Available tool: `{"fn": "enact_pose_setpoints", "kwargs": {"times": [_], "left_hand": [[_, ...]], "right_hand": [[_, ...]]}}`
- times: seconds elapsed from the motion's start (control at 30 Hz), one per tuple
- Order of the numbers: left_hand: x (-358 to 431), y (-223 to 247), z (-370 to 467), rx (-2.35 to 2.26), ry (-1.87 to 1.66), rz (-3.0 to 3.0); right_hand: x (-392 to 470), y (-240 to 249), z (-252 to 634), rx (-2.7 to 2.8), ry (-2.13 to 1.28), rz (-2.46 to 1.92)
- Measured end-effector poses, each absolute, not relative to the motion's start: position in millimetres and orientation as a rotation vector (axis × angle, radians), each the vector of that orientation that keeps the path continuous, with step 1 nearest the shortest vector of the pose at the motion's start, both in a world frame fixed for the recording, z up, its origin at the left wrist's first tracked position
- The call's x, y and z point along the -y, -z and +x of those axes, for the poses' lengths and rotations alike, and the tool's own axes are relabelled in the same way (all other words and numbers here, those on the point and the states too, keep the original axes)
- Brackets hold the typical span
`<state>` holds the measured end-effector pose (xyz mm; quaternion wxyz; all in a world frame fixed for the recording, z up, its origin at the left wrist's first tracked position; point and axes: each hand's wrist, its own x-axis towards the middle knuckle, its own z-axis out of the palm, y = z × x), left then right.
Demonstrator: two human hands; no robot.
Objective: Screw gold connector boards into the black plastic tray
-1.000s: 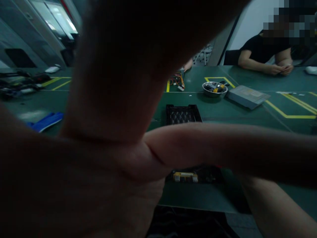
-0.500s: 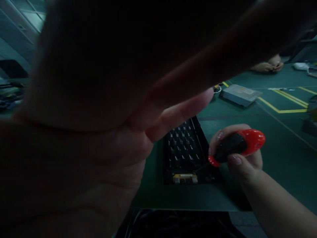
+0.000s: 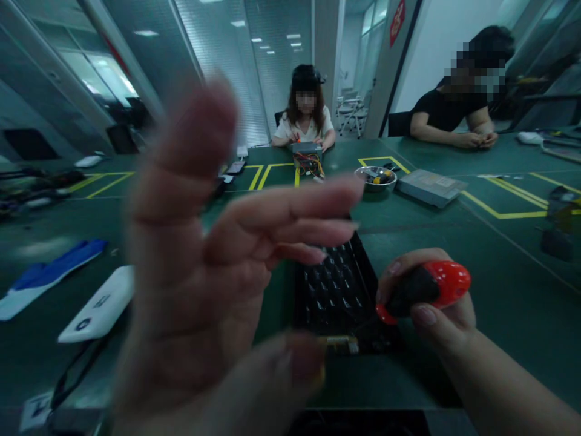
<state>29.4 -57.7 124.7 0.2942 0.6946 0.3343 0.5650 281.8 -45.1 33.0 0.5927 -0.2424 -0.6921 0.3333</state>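
Red-and-black bulbous-handled screwdriver (image 3: 431, 287) sits grasped in my right hand (image 3: 454, 324); my left hand (image 3: 209, 275), fingers spread loosely, partly hides the black textured tray (image 3: 364, 266).

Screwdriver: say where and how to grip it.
The screwdriver is probably best gripped by its handle's black part, from the right, as the right hand does: it is thick there, and its front end points left toward the black casing.
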Motion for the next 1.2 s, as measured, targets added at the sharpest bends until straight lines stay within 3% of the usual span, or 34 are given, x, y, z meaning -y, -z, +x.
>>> {"fn": "enact_pose_setpoints", "kwargs": {"times": [0.2,0.3,0.53,0.8,1.2], "left_hand": [[27,-65,44,-0.741,-0.488,2.566],[19,-41,51,-0.701,-0.208,2.745],[16,-24,53,-0.65,-0.181,2.781],[12,-19,48,-0.626,-0.239,2.739],[-8,-13,33,-0.944,-0.492,2.562]], "right_hand": [[41,-33,280,1.628,-0.886,-0.521],[39,-32,280,1.598,-0.881,-0.534],[39,-31,278,1.529,-0.792,-0.549],[20,-31,276,1.145,-0.257,-0.73],[-1,0,284,1.272,-0.398,-1.036]]}}
